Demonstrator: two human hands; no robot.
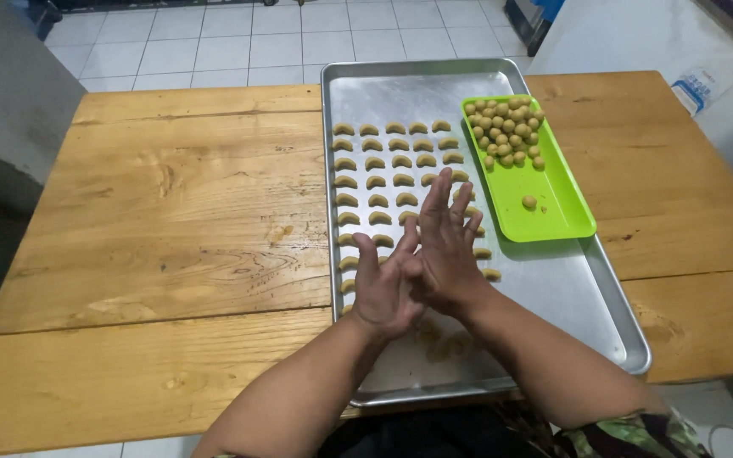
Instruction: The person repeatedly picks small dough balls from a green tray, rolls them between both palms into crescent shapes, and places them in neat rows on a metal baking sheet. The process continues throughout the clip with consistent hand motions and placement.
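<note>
My two hands are pressed palm to palm over the near half of the tray, the right hand (447, 246) laid across the left hand (383, 284), fingers stretched flat and slightly fanned. Whether a bit of dough sits between the palms I cannot tell; nothing shows at their edges.

Beneath them lies a long metal baking tray (570, 297), running from 6 o'clock to 12 o'clock down the table. On it, rows of small crescent-shaped dough pieces (379, 180) fill the stretch from the middle toward 12 o'clock, set in neat lines and just apart from one another. The nearest rows run under my hands, with a few crescents peeking out at 3 o'clock of my right wrist. The tray's near end, toward 6 o'clock, is partly hidden by my forearms.

At 2 o'clock from my hands a bright green rectangular tray (563, 216) rests tilted across the metal tray's right rim. Its far end holds a heap of little dough balls (506, 129), touching each other, and one lone ball (529, 202) sits well apart nearer to me.

All of this stands on a wooden plank table (171, 220) with visible grain and knots. Beyond it, at 12 o'clock, is a white tiled floor (231, 42).
</note>
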